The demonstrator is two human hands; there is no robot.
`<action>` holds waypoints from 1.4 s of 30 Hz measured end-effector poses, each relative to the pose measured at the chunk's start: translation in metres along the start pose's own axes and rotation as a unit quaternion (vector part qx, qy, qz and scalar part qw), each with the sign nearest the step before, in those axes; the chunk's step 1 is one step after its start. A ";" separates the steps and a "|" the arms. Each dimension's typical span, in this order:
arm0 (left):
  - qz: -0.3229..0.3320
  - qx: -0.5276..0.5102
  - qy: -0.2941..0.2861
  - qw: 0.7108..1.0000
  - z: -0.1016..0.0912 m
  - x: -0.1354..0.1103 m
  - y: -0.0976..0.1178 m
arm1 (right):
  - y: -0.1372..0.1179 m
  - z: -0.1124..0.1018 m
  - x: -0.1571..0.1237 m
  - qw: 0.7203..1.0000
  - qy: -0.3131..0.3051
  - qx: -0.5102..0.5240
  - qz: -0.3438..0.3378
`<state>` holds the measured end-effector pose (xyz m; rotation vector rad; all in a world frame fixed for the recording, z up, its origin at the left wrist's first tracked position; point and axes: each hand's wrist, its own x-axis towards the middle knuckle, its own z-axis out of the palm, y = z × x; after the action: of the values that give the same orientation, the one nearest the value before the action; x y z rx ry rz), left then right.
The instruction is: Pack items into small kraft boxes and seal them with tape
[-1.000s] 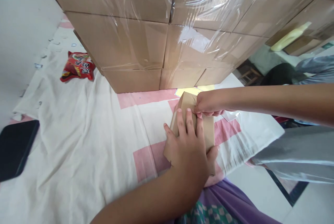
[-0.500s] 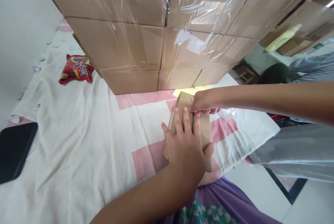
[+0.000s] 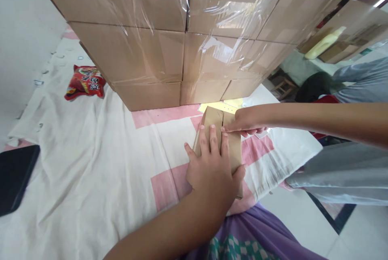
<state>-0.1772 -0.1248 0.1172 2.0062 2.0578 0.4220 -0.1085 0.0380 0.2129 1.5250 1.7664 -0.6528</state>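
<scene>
A small brown cardboard box (image 3: 235, 142) lies on the cloth in front of me, a dark seam running along its top. My left hand (image 3: 212, 171) rests palm down across it, fingers spread, thumb over the right edge. From the right, my right hand (image 3: 247, 120) reaches over the box's far half. Its index finger points onto the seam, just beyond the left fingertips, while the other fingers are curled under. Whatever those curled fingers may hold is hidden. A bit of clear or white material (image 3: 264, 132) shows just below the right hand.
Large cartons (image 3: 145, 94) wrapped in clear film stand stacked behind the box. A red snack packet (image 3: 85, 83) and a black phone (image 3: 18, 177) lie left on the wrinkled cloth (image 3: 118, 171). At right are a seated person's grey trousers (image 3: 339, 175) and a pale yellow bottle (image 3: 325, 43).
My right hand has gone from a closed fist at the seam to a stretched index finger on it, shifting slightly right. My left hand stays on the box; the view has shifted slightly.
</scene>
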 end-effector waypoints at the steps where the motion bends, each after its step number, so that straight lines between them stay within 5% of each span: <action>1: 0.001 0.003 0.000 1.000 0.000 0.000 0.000 | 0.002 -0.001 0.001 1.000 0.002 -0.011 0.009; 8: 0.005 0.018 -0.015 1.000 0.000 0.000 0.001 | 0.013 -0.008 0.018 0.999 0.007 -0.020 0.047; 17: 0.017 0.016 -0.044 0.999 -0.006 0.001 0.000 | 0.032 0.004 0.035 0.991 0.002 0.103 -0.088; 20: 0.029 0.003 -0.051 0.998 -0.009 0.001 0.000 | 0.040 0.017 0.045 0.972 0.040 0.154 -0.171; 23: 0.044 -0.002 -0.030 0.999 -0.013 0.001 -0.004 | 0.046 0.033 0.058 0.922 0.106 0.260 -0.266; 29: 0.129 -0.012 0.046 0.990 -0.032 -0.001 -0.025 | 0.053 0.054 0.066 0.889 0.217 0.305 -0.264; 31: 0.115 -0.044 0.079 0.989 -0.038 0.000 -0.048 | 0.056 0.058 0.065 0.889 0.226 0.298 -0.264; 33: 0.031 -0.084 0.125 0.988 -0.043 0.001 -0.089 | 0.058 0.063 0.064 0.898 0.226 0.282 -0.251; 36: -0.163 -0.087 0.187 0.965 -0.055 -0.005 -0.180 | 0.059 0.073 0.066 0.904 0.248 0.275 -0.213; 39: -0.348 -0.020 0.225 0.910 -0.073 -0.023 -0.276 | 0.057 0.082 0.069 0.896 0.288 0.270 -0.200; 42: -0.457 0.030 0.208 0.864 -0.089 -0.043 -0.342 | 0.054 0.085 0.070 0.897 0.291 0.258 -0.209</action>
<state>-0.5264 -0.1779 0.0740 0.7689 2.9824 0.6045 -0.0445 0.0268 0.1093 1.8315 2.5736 -1.0151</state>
